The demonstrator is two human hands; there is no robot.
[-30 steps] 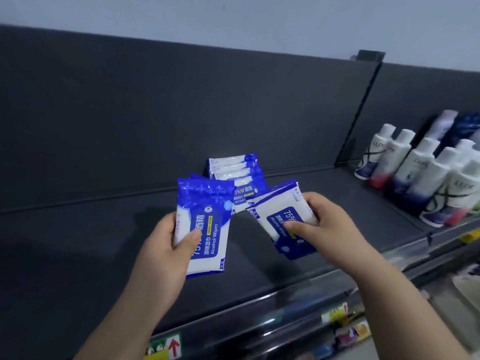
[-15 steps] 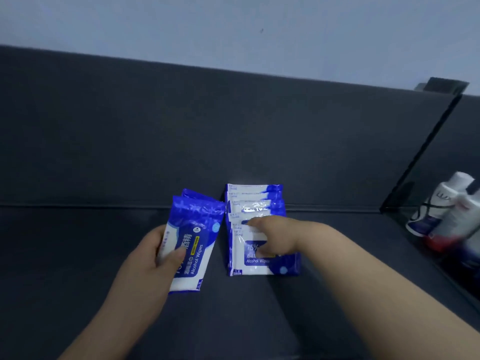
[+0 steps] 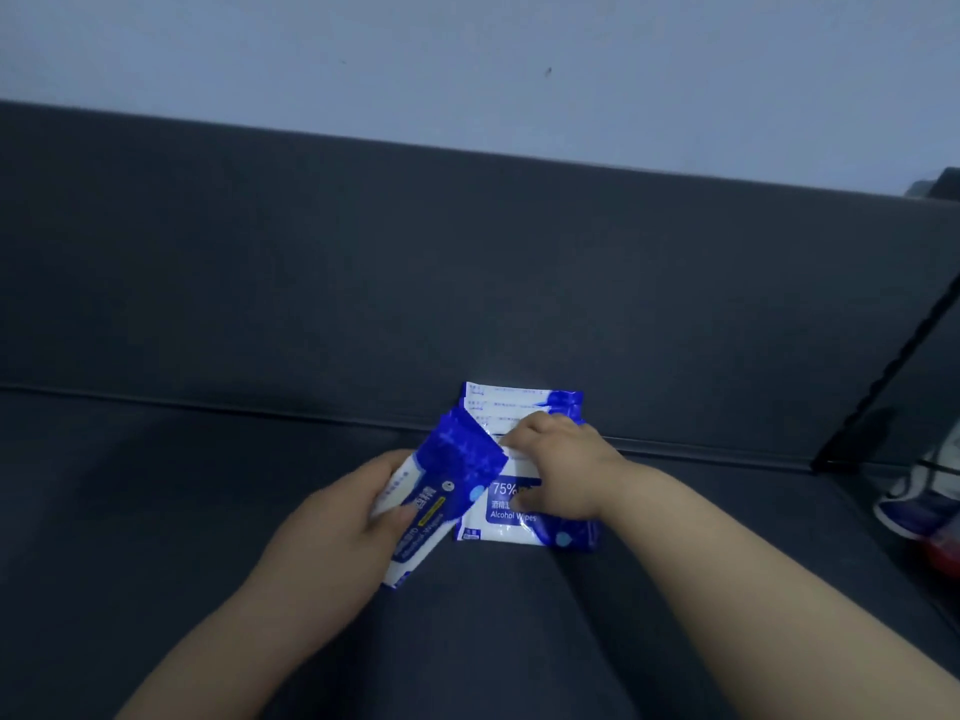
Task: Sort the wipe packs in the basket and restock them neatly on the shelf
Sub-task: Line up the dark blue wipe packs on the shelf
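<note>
A stack of blue-and-white alcohol wipe packs (image 3: 511, 527) lies on the dark shelf (image 3: 208, 511), close to its back panel. My right hand (image 3: 561, 465) lies on top of the stack, fingers bent over the upper edge of the front pack and thumb on its face. My left hand (image 3: 337, 517) grips more wipe packs (image 3: 452, 475) of the same kind. They are tilted to the right, and their blue top overlaps the stack's left edge. The basket is out of view.
The shelf's dark back panel (image 3: 467, 278) rises right behind the stack. A thin black divider (image 3: 893, 371) slants down at the right. Beyond it stand white bottles (image 3: 924, 506), cut off by the frame edge. Bare shelf stretches left of my hands.
My right hand set its pack on the stack and stays there, now further up. My left hand swung its packs right until they overlap the stack. The view moved closer and left.
</note>
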